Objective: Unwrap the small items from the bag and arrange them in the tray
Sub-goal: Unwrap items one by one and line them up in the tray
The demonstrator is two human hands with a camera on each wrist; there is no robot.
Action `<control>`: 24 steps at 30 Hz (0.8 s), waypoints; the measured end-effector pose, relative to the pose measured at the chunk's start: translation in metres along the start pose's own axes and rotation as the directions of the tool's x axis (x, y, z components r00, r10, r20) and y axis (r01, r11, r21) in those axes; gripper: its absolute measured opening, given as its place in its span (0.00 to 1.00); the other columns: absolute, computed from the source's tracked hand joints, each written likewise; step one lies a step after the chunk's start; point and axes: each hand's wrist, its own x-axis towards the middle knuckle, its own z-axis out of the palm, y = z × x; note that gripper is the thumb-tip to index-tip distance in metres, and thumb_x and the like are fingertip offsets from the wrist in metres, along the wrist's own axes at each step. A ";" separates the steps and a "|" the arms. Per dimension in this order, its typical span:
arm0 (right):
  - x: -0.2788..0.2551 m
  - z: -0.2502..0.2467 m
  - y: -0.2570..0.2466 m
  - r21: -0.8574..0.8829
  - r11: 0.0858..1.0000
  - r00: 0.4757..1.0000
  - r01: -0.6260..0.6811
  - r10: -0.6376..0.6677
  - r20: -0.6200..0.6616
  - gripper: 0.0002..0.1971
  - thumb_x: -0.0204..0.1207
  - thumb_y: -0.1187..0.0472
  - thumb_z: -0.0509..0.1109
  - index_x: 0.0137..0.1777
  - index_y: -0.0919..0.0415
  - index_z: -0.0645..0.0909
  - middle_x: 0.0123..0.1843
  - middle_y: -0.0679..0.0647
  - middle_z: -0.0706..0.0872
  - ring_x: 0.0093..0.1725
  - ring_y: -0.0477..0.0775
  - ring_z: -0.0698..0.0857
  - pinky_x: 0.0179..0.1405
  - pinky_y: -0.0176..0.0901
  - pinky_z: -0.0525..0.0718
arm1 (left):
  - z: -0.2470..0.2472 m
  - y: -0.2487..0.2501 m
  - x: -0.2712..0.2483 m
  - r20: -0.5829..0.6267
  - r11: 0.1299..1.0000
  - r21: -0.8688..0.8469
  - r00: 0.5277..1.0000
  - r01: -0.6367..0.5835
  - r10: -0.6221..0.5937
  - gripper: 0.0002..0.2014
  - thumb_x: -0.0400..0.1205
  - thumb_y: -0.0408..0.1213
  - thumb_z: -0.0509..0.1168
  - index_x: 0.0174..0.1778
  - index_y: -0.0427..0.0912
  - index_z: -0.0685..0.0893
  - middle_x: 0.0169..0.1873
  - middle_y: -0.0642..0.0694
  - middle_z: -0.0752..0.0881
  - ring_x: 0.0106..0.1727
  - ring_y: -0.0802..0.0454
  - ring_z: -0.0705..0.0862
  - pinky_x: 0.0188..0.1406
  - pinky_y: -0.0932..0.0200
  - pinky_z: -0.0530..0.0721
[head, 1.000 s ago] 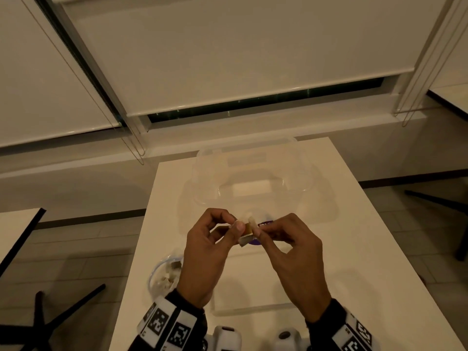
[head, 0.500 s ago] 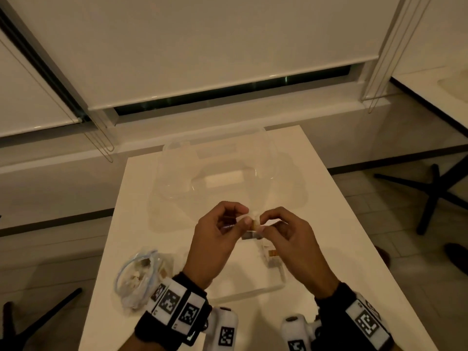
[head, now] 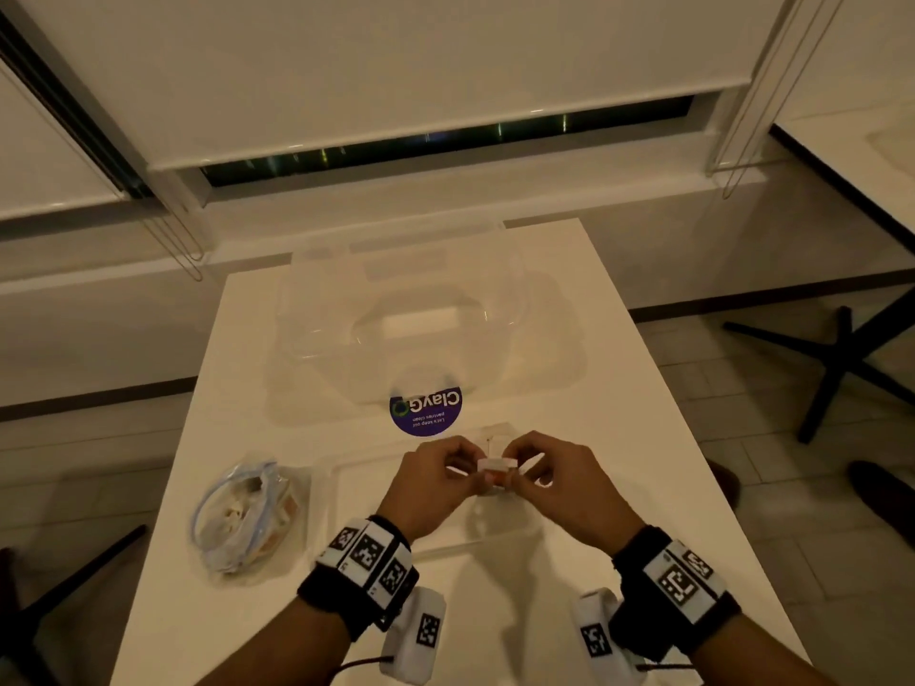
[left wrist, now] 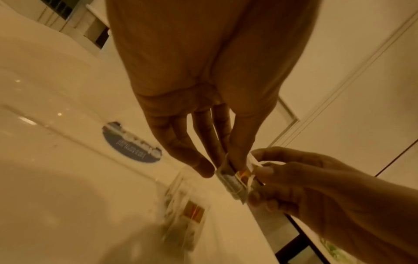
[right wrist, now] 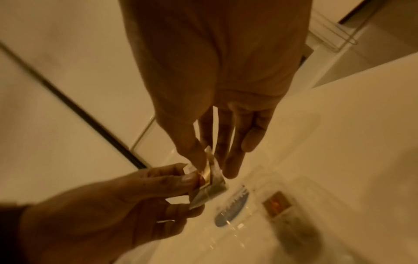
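Clear crinkly film on the small wrapped item (head: pixel 494 468) could tear unevenly or slip, dropping it beside the shallow clear plastic tray (head: pixel 346 492) below your hands. Your left hand (head: pixel 432 482) and right hand (head: pixel 569 482) both pinch it between thumb and fingertips, knuckles raised, other fingers loosely extended.

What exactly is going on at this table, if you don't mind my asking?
A person is unwrapping a small packet, pinching it between the left hand and right hand above a clear tray on the white table. One item seems to lie in the tray already. A zip bag with more pieces sits to the left, and a clear tub stands behind.
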 end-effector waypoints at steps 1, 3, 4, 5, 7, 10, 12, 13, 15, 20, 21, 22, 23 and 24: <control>0.000 0.002 0.006 -0.065 0.998 1.000 0.014 -0.012 0.029 0.06 0.74 0.53 0.77 0.49 0.47 0.86 0.46 0.42 0.89 0.38 0.42 0.87 0.40 0.33 0.83 | 0.006 -0.006 0.003 0.027 0.999 0.028 0.999 0.017 -0.018 0.07 0.74 0.34 0.79 0.44 0.46 0.89 0.40 0.49 0.92 0.43 0.52 0.91 0.46 0.57 0.90; 0.003 0.003 0.016 -0.144 0.989 0.998 0.031 -0.023 0.054 0.05 0.75 0.53 0.75 0.50 0.48 0.87 0.47 0.41 0.88 0.39 0.42 0.86 0.43 0.34 0.83 | 0.017 -0.014 0.010 0.074 0.994 0.092 0.995 0.058 -0.065 0.08 0.73 0.36 0.80 0.44 0.46 0.90 0.40 0.49 0.93 0.44 0.54 0.91 0.52 0.55 0.90; 0.006 0.003 0.020 -0.175 0.984 0.998 0.035 -0.025 0.058 0.04 0.76 0.54 0.75 0.49 0.49 0.88 0.46 0.42 0.88 0.40 0.43 0.85 0.44 0.35 0.82 | 0.021 -0.017 0.013 0.084 0.991 0.116 0.993 0.073 -0.083 0.08 0.72 0.37 0.80 0.45 0.46 0.90 0.41 0.49 0.93 0.44 0.55 0.91 0.52 0.56 0.89; 0.009 0.003 0.024 -0.216 0.976 0.998 0.040 -0.027 0.064 0.03 0.77 0.55 0.74 0.49 0.51 0.88 0.46 0.42 0.87 0.39 0.44 0.84 0.44 0.34 0.81 | 0.026 -0.020 0.017 0.087 0.988 0.128 0.992 0.082 -0.094 0.08 0.72 0.38 0.80 0.45 0.47 0.90 0.40 0.50 0.93 0.44 0.56 0.91 0.52 0.58 0.88; 0.018 0.004 0.032 -0.323 0.944 0.995 0.063 -0.036 0.090 0.04 0.78 0.57 0.73 0.49 0.53 0.88 0.46 0.45 0.85 0.39 0.44 0.80 0.40 0.32 0.75 | 0.032 -0.024 0.024 0.096 0.982 0.161 0.989 0.098 -0.114 0.08 0.72 0.39 0.80 0.44 0.48 0.89 0.40 0.52 0.93 0.45 0.58 0.91 0.50 0.64 0.86; 0.030 0.007 0.041 -0.450 0.889 0.989 0.086 -0.020 0.149 0.05 0.80 0.58 0.69 0.50 0.52 0.88 0.49 0.49 0.84 0.43 0.48 0.80 0.42 0.37 0.73 | 0.035 -0.028 0.031 0.139 0.973 0.165 0.973 0.160 -0.183 0.07 0.75 0.37 0.78 0.45 0.48 0.87 0.41 0.47 0.94 0.41 0.54 0.91 0.48 0.58 0.90; 0.036 0.009 0.045 -0.495 0.863 0.984 0.101 -0.012 0.180 0.06 0.81 0.58 0.68 0.51 0.53 0.87 0.50 0.51 0.85 0.47 0.54 0.83 0.46 0.42 0.77 | 0.036 -0.032 0.034 0.158 0.967 0.138 0.959 0.215 -0.236 0.07 0.75 0.32 0.76 0.44 0.45 0.85 0.41 0.41 0.94 0.38 0.49 0.92 0.47 0.50 0.92; 0.039 0.010 0.046 -0.505 0.857 0.982 0.101 -0.006 0.188 0.07 0.81 0.58 0.68 0.51 0.53 0.87 0.50 0.51 0.84 0.48 0.55 0.84 0.47 0.43 0.78 | 0.036 -0.034 0.035 0.157 0.962 0.145 0.955 0.231 -0.253 0.07 0.75 0.31 0.76 0.43 0.45 0.85 0.41 0.41 0.94 0.38 0.49 0.91 0.47 0.49 0.92; 0.044 0.011 0.049 -0.513 0.853 0.982 0.095 0.005 0.190 0.07 0.81 0.58 0.68 0.51 0.54 0.88 0.50 0.51 0.84 0.49 0.54 0.84 0.47 0.43 0.78 | 0.035 -0.038 0.039 0.157 0.952 0.179 0.948 0.249 -0.278 0.07 0.75 0.31 0.76 0.42 0.45 0.85 0.40 0.41 0.94 0.35 0.52 0.90 0.45 0.53 0.92; 0.051 0.016 0.055 -0.538 0.839 0.980 0.081 0.032 0.197 0.06 0.79 0.57 0.69 0.49 0.52 0.87 0.49 0.50 0.83 0.48 0.55 0.84 0.45 0.44 0.79 | 0.034 -0.049 0.045 0.175 0.923 0.225 0.919 0.312 -0.354 0.07 0.75 0.31 0.74 0.36 0.46 0.85 0.35 0.44 0.93 0.29 0.58 0.87 0.37 0.64 0.89; 0.051 0.017 0.055 -0.533 0.842 0.979 0.083 0.032 0.202 0.06 0.79 0.57 0.69 0.50 0.53 0.87 0.49 0.50 0.83 0.47 0.55 0.84 0.44 0.43 0.79 | 0.035 -0.051 0.045 0.190 0.918 0.213 0.908 0.334 -0.374 0.07 0.75 0.30 0.75 0.36 0.45 0.85 0.35 0.44 0.93 0.29 0.56 0.88 0.38 0.63 0.89; 0.051 0.017 0.055 -0.526 0.846 0.978 0.086 0.029 0.207 0.06 0.80 0.57 0.69 0.50 0.53 0.87 0.49 0.50 0.82 0.47 0.55 0.84 0.43 0.42 0.77 | 0.036 -0.052 0.045 0.207 0.916 0.188 0.897 0.355 -0.390 0.07 0.74 0.29 0.75 0.37 0.44 0.85 0.35 0.43 0.92 0.30 0.56 0.89 0.37 0.64 0.89; 0.051 0.017 0.055 -0.524 0.847 0.978 0.092 0.024 0.209 0.06 0.80 0.57 0.69 0.50 0.53 0.87 0.50 0.49 0.82 0.47 0.55 0.84 0.42 0.41 0.76 | 0.036 -0.053 0.045 0.221 0.914 0.159 0.889 0.372 -0.401 0.07 0.75 0.28 0.75 0.38 0.43 0.85 0.34 0.43 0.92 0.30 0.56 0.89 0.37 0.64 0.89; 0.050 0.017 0.055 -0.527 0.844 0.978 0.096 0.019 0.210 0.06 0.80 0.57 0.69 0.51 0.53 0.87 0.50 0.49 0.82 0.46 0.55 0.84 0.42 0.40 0.75 | 0.037 -0.054 0.045 0.230 0.914 0.130 0.885 0.384 -0.404 0.07 0.75 0.27 0.75 0.39 0.41 0.85 0.34 0.43 0.92 0.30 0.56 0.90 0.36 0.65 0.89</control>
